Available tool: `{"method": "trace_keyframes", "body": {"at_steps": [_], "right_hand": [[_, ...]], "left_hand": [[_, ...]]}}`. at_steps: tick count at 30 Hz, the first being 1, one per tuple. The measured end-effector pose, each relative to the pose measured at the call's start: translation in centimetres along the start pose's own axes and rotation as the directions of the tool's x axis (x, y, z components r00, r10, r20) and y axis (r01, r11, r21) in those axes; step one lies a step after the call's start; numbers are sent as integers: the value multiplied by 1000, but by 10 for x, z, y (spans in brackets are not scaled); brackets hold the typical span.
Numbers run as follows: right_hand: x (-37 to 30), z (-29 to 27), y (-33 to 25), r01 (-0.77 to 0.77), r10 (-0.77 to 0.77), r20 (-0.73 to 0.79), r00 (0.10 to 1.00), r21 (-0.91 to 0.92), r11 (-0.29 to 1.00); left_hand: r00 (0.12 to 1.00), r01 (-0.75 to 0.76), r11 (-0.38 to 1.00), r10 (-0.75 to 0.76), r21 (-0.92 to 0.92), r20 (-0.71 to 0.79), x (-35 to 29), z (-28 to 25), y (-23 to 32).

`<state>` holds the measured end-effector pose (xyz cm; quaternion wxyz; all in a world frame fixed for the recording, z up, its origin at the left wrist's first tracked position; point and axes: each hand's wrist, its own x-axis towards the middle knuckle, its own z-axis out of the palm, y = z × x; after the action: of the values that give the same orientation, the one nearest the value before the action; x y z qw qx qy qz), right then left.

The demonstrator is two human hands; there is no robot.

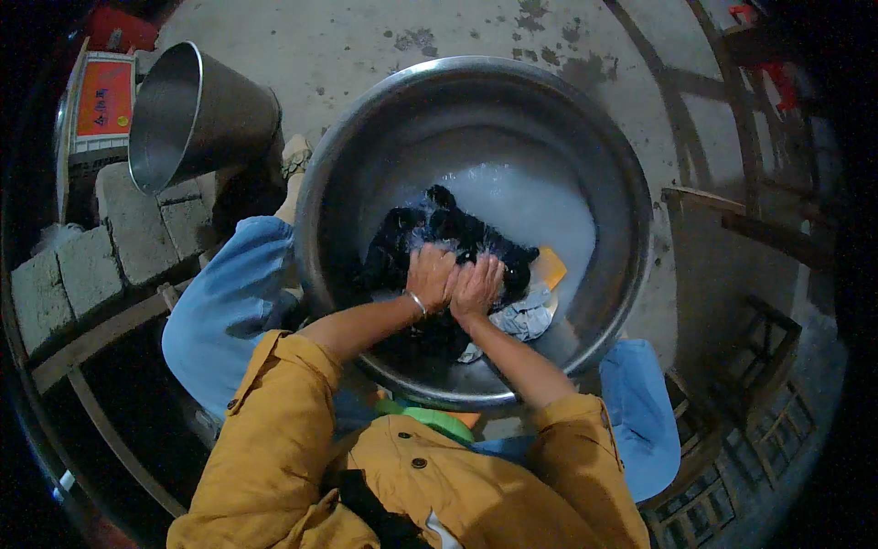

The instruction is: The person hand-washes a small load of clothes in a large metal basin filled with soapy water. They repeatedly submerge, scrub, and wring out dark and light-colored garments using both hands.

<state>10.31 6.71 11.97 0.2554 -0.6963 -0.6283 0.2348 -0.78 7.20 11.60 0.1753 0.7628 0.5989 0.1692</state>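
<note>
A large round metal basin (631, 302) holds cloudy, sudsy water (540, 183). In it lies a bunched, wet black garment (391, 236); its kind cannot be made out. My left hand (432, 274), with a bracelet at the wrist, presses into the garment, fingers curled on the black cloth. Close beside it, my right hand (477, 285) grips the same cloth, knuckles up; the fingertips of both are sunk in its folds. Right of my right hand a crumpled pale grey-blue cloth (523, 318) lies against the basin's side, and a yellow-orange piece (549, 267) shows next to it.
A metal bucket (229, 114) stands at the far left, near a red-and-white box (102, 96) and grey blocks (137, 224). Wooden frames (768, 229) stand at the right. Wet patches mark the concrete floor (302, 55). My knees flank the basin.
</note>
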Motion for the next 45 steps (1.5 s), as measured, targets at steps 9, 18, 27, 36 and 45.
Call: {"method": "trace_keyframes", "body": {"at_steps": [9, 18, 27, 36, 45], "right_hand": [[168, 7, 38, -343, 350, 357, 866, -87, 935], [227, -71, 57, -444, 340, 529, 778, 80, 892], [32, -63, 5, 4, 52, 349, 936, -159, 987], [-48, -33, -1, 90, -92, 128, 987, 23, 996], [68, 14, 45, 195, -157, 154, 975, -273, 942]], "left_hand": [[696, 615, 787, -570, 47, 436, 164, 12, -6], [723, -571, 794, 606, -207, 331, 100, -58, 57], [981, 150, 983, -134, -110, 141, 39, -45, 27], [999, 27, 992, -24, -127, 24, -41, -28, 33], [995, 58, 998, -59, -11, -78, 62, 18, -8]]}}
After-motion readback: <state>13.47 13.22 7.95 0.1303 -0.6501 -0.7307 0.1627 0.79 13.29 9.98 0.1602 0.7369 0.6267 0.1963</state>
